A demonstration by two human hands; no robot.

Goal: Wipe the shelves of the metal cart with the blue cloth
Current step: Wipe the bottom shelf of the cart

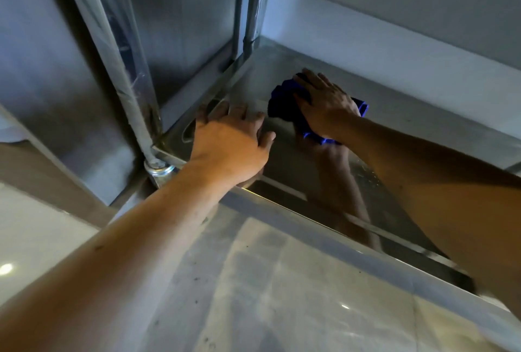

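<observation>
While the right hand [327,100] presses the bunched blue cloth [282,103] flat-fingered on the lower shelf [408,114], the left hand [231,140], probably splayed, braces its near-left corner; the cloth's loose folds may skip the far corners.

No readable text, labels, brands, numbers or signs anywhere in view.
</observation>
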